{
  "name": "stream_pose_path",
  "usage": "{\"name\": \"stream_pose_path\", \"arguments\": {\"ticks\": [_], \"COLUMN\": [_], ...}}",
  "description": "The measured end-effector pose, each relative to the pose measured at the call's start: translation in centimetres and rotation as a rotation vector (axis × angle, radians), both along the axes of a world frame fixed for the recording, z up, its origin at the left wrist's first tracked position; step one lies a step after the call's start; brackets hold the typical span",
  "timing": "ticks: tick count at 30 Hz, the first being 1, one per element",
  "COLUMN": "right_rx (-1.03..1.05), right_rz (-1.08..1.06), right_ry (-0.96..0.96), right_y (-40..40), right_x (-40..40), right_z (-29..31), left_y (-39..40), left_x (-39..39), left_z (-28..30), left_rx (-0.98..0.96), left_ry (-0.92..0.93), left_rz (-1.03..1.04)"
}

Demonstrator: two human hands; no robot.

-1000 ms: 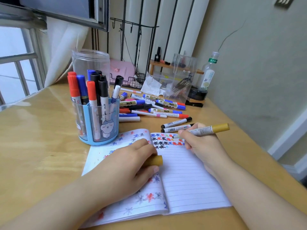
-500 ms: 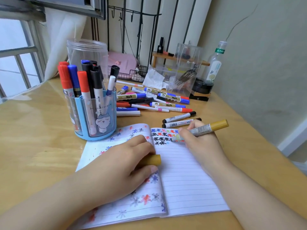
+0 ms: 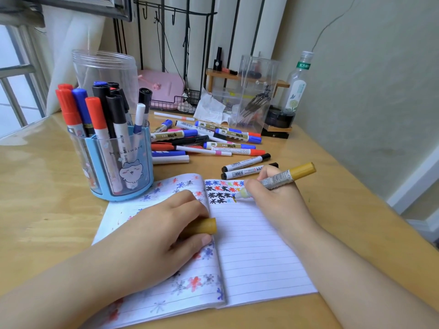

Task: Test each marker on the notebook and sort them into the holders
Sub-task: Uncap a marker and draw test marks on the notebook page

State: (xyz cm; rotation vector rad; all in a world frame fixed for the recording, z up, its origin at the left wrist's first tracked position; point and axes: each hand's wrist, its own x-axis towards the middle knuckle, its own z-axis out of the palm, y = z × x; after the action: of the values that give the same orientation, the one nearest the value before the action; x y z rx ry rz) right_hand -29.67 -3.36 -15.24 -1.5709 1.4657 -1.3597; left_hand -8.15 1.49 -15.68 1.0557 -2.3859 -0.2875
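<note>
1. Notebook point(image 3: 256, 257) lies open on the desk point(image 3: 47, 210), nearest the person, its lined right page mostly blank and star marks in blue, red and black across the top.
2. Left hand point(image 3: 152, 238) rests on the left page, fingers curled round a gold cap point(image 3: 204, 226) that pokes out towards the spine.
3. Right hand point(image 3: 278, 200) grips the gold marker point(image 3: 278, 178); its tip touches the right page just below the black stars, barrel slanting up to the right.
4. Just beyond the notebook's left corner stands the blue holder point(image 3: 123, 172), full of upright red, blue and black markers.
5. Farther back, loose markers point(image 3: 209, 141) lie scattered beside a clear jar point(image 3: 104, 74).
</note>
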Motion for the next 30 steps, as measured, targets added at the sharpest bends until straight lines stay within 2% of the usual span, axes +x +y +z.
{"name": "stream_pose_path", "arguments": {"ticks": [4, 10, 14, 23, 30], "right_rx": [0.026, 0.014, 0.042, 0.05, -0.01], "right_rz": [0.011, 0.006, 0.025, 0.0, -0.013], "right_ry": [0.079, -0.026, 0.043, 0.05, -0.156], "right_y": [0.1, 0.3, 0.1, 0.3, 0.9], "right_x": [0.2, 0.3, 0.2, 0.2, 0.2], "right_z": [0.1, 0.5, 0.1, 0.5, 1.4], "left_y": [0.0, 0.0, 0.0, 0.0, 0.1], "left_x": [0.0, 0.0, 0.0, 0.0, -0.1], "left_z": [0.0, 0.0, -0.1, 0.0, 0.3], "left_rx": [0.001, 0.003, -0.004, -0.006, 0.005], "left_ry": [-0.004, -0.004, -0.01, -0.002, 0.034], "left_rz": [-0.002, -0.001, -0.001, -0.001, 0.032]}}
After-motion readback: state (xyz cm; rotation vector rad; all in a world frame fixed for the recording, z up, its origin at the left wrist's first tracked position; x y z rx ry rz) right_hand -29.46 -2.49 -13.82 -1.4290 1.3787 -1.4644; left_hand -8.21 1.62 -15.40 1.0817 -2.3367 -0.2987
